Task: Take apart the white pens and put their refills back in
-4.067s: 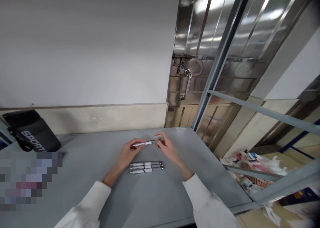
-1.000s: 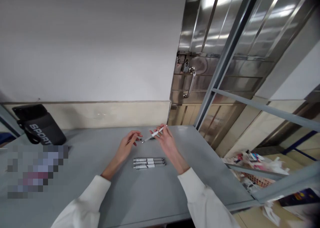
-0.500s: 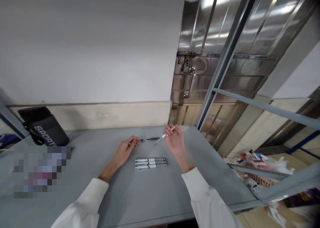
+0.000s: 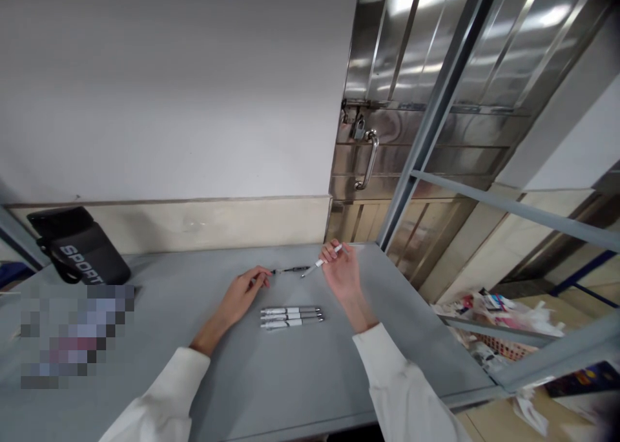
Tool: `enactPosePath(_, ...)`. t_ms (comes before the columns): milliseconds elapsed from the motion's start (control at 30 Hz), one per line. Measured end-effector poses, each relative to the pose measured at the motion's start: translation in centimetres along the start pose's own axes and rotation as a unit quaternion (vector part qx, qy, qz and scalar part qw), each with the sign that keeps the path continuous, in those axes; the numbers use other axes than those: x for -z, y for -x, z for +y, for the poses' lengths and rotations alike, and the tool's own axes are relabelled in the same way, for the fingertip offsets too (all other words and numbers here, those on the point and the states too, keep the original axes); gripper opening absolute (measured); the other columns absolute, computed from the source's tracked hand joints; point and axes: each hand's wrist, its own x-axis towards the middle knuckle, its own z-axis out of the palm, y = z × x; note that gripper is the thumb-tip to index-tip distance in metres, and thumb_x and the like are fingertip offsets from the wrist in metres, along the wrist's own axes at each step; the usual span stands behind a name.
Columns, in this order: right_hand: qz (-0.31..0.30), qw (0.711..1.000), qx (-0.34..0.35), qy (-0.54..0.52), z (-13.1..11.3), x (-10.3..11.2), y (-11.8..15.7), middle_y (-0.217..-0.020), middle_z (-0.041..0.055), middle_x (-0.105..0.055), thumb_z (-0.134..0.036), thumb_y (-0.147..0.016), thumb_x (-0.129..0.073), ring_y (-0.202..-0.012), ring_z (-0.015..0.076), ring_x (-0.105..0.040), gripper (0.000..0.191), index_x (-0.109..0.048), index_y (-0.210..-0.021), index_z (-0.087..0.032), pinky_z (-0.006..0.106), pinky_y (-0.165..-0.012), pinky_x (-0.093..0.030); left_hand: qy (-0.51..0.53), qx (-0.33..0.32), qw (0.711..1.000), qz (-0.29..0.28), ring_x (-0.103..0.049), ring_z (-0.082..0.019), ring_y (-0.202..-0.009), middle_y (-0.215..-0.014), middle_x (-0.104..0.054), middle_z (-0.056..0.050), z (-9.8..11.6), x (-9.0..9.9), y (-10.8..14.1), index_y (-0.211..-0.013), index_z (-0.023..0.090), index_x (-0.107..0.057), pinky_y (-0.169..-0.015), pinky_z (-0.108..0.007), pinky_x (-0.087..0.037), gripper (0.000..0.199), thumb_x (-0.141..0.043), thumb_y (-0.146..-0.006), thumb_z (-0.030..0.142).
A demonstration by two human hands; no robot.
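My right hand [image 4: 340, 271] is raised over the far part of the table, its fingers closed around a white pen [image 4: 320, 262]. The pen slants down to the left, and its lower end comes close to a slim black pen [image 4: 295, 269] at the back of the table. At the left end of that black pen, my left hand [image 4: 248, 292] has its thumb and fingertips pinched together on or against it. Several white pens with silver ends [image 4: 290, 316] lie side by side between my forearms, touched by neither hand.
On the grey table [image 4: 281, 384], a black pouch marked SPORT [image 4: 80, 245] stands at the back left, with a blurred-out item [image 4: 80, 332] before it. A metal frame post [image 4: 411, 170] rises at the right corner. Beyond are a basket [image 4: 508, 348] and plastic bags.
The lower end of the white pen has shifted slightly up and right, and my right thumb is smeared by motion. My left hand has barely moved.
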Motion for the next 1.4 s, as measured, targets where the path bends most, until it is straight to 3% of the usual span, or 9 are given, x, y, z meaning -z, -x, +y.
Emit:
enactPosePath(433, -0.005, 0.999, 0.017, 0.042, -0.50, -0.06, 0.06, -0.064, -0.0036, -0.029, -0.041, -0.092, -0.044, -0.055, 0.0149, -0.032, 0.025, -0.048, -0.075, -0.024, 0.029, -0.058, -0.042, 0.012, 0.012, 1.000, -0.019, -0.063, -0.021, -0.077, -0.081, -0.072, -0.003, 0.00, -0.27, -0.08, -0.102, 0.023, -0.068, -0.078, -0.030, -0.047, 0.037, -0.042, -0.094, 0.049)
enactPosePath(900, 0.001, 0.999, 0.020, -0.025, -0.56, 0.02, 0.04, -0.064, -0.0045, -0.029, -0.028, -0.091, -0.047, -0.054, 0.0127, -0.033, 0.014, -0.054, -0.080, -0.022, 0.025, -0.055, -0.039, 0.000, 0.001, 0.999, -0.036, -0.064, -0.020, -0.078, -0.082, -0.071, -0.002, -0.17, -0.38, -0.07, -0.102, 0.023, -0.066, -0.079, -0.029, -0.046, 0.035, -0.039, -0.097, 0.046)
enactPosePath(1100, 0.000, 0.999, 0.019, -0.040, -0.81, 0.14, 0.08, -0.064, -0.0044, -0.033, -0.036, -0.092, -0.048, -0.055, 0.0122, -0.036, 0.019, -0.057, -0.082, -0.022, 0.025, -0.058, -0.042, -0.018, 0.003, 0.999, -0.045, -0.064, -0.019, -0.078, -0.083, -0.071, -0.002, -0.34, -0.38, -0.10, -0.104, 0.022, -0.064, -0.079, -0.028, -0.046, 0.036, -0.037, -0.098, 0.045)
enactPosePath(1267, -0.003, 0.997, 0.020, -0.075, -0.81, 0.28, 0.01, -0.063, -0.0049, -0.032, -0.027, -0.090, -0.048, -0.054, 0.0108, -0.036, 0.014, -0.057, -0.082, -0.020, 0.022, -0.055, -0.041, -0.024, 0.000, 0.999, -0.049, -0.063, -0.019, -0.078, -0.083, -0.071, -0.002, -0.39, -0.39, -0.11, -0.104, 0.022, -0.063, -0.078, -0.027, -0.046, 0.035, -0.036, -0.099, 0.044)
enactPosePath(1400, -0.014, 0.996, 0.012, -0.086, -0.76, 0.26, 0.06, -0.064, -0.0045, -0.033, -0.029, -0.092, -0.046, -0.056, 0.0105, -0.037, 0.018, -0.057, -0.082, -0.020, 0.021, -0.056, -0.042, -0.022, -0.003, 0.998, -0.051, -0.063, -0.019, -0.077, -0.082, -0.071, -0.001, -0.38, -0.39, -0.16, -0.104, 0.022, -0.063, -0.076, -0.027, -0.046, 0.035, -0.036, -0.099, 0.044)
